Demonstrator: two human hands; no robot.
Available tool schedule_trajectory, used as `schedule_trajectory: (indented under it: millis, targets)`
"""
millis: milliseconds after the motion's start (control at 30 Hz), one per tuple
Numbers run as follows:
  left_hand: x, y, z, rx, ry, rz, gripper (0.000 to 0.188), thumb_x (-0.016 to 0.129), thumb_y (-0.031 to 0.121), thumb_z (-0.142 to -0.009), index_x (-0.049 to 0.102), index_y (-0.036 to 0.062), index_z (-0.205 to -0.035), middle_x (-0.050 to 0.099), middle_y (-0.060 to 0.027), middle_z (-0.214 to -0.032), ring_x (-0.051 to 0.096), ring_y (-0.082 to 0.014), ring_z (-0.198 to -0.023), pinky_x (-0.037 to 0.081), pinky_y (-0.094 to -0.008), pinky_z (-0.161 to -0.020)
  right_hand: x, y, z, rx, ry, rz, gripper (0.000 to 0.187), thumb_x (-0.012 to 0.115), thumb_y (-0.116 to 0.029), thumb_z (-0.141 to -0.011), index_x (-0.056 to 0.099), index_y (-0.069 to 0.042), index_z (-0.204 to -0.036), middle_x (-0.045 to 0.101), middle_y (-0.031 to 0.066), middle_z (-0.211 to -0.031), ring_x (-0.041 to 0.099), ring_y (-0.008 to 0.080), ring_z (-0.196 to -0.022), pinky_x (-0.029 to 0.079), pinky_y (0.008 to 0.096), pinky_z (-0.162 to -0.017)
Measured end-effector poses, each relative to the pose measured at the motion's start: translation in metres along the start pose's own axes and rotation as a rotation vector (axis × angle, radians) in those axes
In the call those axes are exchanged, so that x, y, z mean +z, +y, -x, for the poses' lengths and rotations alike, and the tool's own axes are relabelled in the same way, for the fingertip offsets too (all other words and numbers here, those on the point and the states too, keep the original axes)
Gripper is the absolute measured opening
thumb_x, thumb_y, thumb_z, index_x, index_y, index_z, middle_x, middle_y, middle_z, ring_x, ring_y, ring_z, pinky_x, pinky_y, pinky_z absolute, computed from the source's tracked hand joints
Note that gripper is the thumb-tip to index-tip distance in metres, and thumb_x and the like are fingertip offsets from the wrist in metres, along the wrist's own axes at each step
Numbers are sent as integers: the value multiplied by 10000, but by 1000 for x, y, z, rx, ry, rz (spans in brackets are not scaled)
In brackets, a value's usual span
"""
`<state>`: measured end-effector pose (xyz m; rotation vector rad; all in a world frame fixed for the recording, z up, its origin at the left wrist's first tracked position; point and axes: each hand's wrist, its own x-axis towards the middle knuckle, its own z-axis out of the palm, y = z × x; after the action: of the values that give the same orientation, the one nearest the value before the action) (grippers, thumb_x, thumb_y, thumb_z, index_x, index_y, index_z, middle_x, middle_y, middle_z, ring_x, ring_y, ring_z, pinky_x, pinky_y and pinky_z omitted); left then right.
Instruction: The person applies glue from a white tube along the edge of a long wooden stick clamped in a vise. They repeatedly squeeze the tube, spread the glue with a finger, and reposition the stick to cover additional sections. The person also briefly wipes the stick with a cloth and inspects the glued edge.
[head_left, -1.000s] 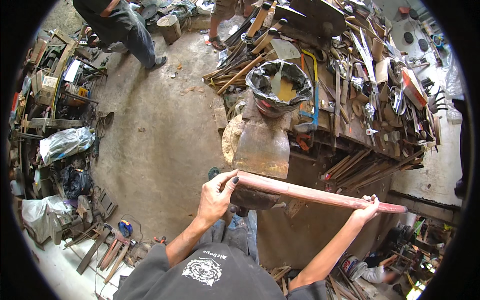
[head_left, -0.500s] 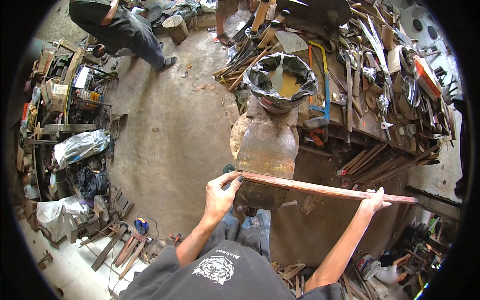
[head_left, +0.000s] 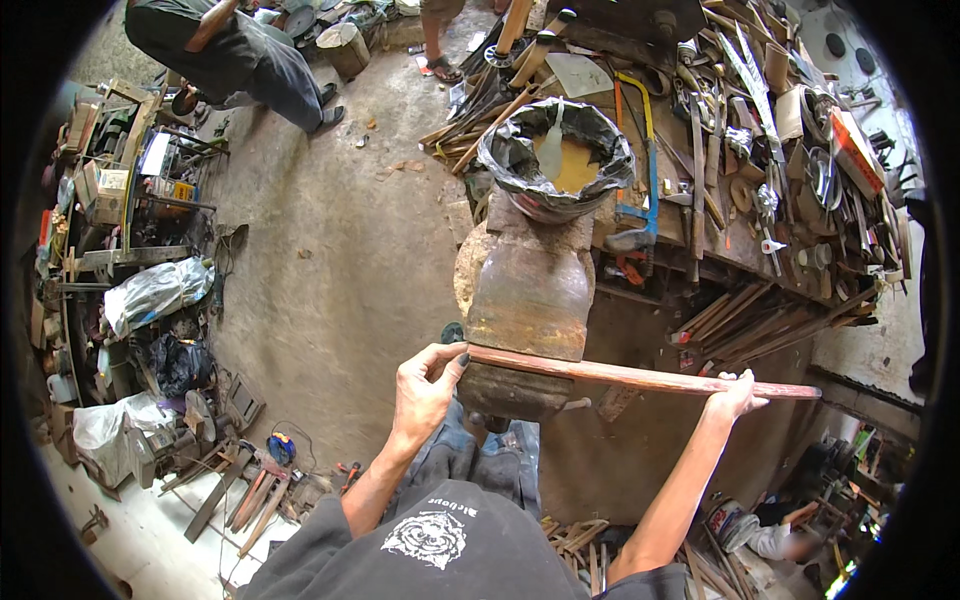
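A long reddish-brown wooden stick (head_left: 640,376) lies across a heavy worn metal vise (head_left: 528,315), slanting slightly down to the right. At the stick's left end, my left hand (head_left: 425,392) pinches it between thumb and fingers beside the vise. Toward the other end, my right hand (head_left: 735,394) is closed round the stick, with a short length sticking out past it. The vise's upper face is rusty and stained, and its lower front part (head_left: 515,392) shows below the stick.
Beyond the vise stands a bucket lined with black plastic (head_left: 556,160), holding yellowish liquid and a pale bottle. A cluttered workbench (head_left: 690,170) with a hacksaw (head_left: 652,170) is at the right. Shelves (head_left: 120,230) line the left. Another person (head_left: 240,60) stands far left.
Both hands and the stick have shifted a little to the left across the vise. My grip on it looks the same. The person at the far left has moved slightly.
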<state>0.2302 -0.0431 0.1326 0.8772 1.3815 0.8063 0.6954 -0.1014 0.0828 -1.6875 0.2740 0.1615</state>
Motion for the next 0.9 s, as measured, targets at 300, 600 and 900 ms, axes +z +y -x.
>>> schedule_trajectory:
  millis: [300,600,900]
  targets:
    - [2,-184,15,-1116,-308,533,418,443,284,-1057,496,41,-1393,571,-180,-1379,622,-267,-1139,519,-365,-953,-1,-3,10,-35,-12,-16,1020,576,23,-871,-92,-238,-1596,550,152,-1094,498,183,-536,508,349,-462]
    - [118,-303,13,-1305,-535,2235,661,538,268,-1008,180,-55,-1460,342,-262,-1443,478,-361,-1246,508,-407,-968,-7,-8,10,-92,-61,-14,1020,586,4,-872,-70,-277,-1600,518,91,-955,473,158,-576,476,324,-492]
    - [-28,-350,-100,-1158,277,1199,327,646,251,-966,440,18,-1065,510,-136,-903,528,-266,-761,508,-387,-698,-25,5,-42,-58,-106,-23,861,620,53,-871,95,-210,-1501,550,91,-845,487,174,-549,470,319,-464]
